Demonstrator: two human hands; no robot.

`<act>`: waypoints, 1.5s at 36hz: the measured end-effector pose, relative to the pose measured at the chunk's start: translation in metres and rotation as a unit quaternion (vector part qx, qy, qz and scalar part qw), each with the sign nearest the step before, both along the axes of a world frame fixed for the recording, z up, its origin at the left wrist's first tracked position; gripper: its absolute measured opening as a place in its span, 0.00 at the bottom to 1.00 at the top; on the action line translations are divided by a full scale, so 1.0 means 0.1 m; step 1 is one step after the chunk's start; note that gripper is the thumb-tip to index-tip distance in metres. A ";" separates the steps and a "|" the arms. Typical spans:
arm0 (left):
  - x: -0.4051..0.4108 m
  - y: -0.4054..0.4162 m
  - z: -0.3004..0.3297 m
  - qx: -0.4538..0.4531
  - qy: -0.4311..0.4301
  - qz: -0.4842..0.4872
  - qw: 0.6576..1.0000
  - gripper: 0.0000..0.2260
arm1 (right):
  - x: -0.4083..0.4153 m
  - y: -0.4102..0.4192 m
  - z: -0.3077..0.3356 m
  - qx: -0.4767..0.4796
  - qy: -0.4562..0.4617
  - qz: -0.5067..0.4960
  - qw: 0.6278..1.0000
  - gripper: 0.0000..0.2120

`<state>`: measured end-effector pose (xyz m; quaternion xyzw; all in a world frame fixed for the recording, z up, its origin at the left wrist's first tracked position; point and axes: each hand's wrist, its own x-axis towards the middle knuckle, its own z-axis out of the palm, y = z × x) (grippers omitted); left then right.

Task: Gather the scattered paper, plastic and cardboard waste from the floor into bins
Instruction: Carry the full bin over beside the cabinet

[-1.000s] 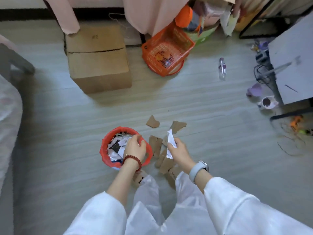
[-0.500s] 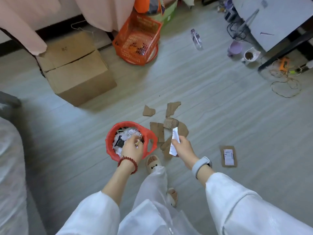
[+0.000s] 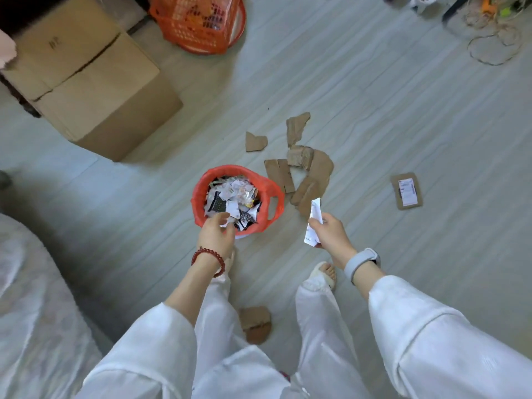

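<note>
A red plastic bin (image 3: pixel 201 203), full of paper scraps, is in the middle of the floor view. My left hand (image 3: pixel 217 236) curls over its near rim and appears to grip it. To the right, my right hand (image 3: pixel 331 234) pinches a white paper slip (image 3: pixel 313 223) upright beside the bin. Several torn brown cardboard pieces (image 3: pixel 315 174) lie on the floor just beyond the bin. A cardboard piece with a white label (image 3: pixel 406 191) lies farther right. One more cardboard scrap (image 3: pixel 256 323) lies between my legs.
A large closed cardboard box (image 3: pixel 92 84) stands at the far left, an orange mesh basket (image 3: pixel 201 21) behind it. Loose cables (image 3: pixel 495 44) coil at the top right. A grey padded surface (image 3: pixel 28 312) fills the lower left. My slippered foot (image 3: pixel 325 273) is below my right hand.
The view has risen and tilted down as I stood up. The bin looks larger and my left hand has shifted to its near rim. My right hand still holds the slip.
</note>
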<state>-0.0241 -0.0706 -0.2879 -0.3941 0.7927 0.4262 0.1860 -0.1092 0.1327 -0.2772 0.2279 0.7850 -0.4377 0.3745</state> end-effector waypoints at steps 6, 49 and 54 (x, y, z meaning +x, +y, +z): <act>0.07 -0.79 -0.22 -0.011 0.012 -0.053 0.998 0.12 | 0.37 -0.78 -0.29 0.001 -0.001 0.007 1.000 0.05; -0.48 -1.05 -2.64 -0.111 -0.094 -0.188 0.971 0.26 | 0.31 -0.77 -2.96 0.154 0.027 -0.036 0.987 0.27; -0.58 -0.57 -2.06 -0.086 -0.076 -0.298 0.948 0.25 | 0.79 -0.25 -2.33 0.205 0.035 -0.095 0.974 0.28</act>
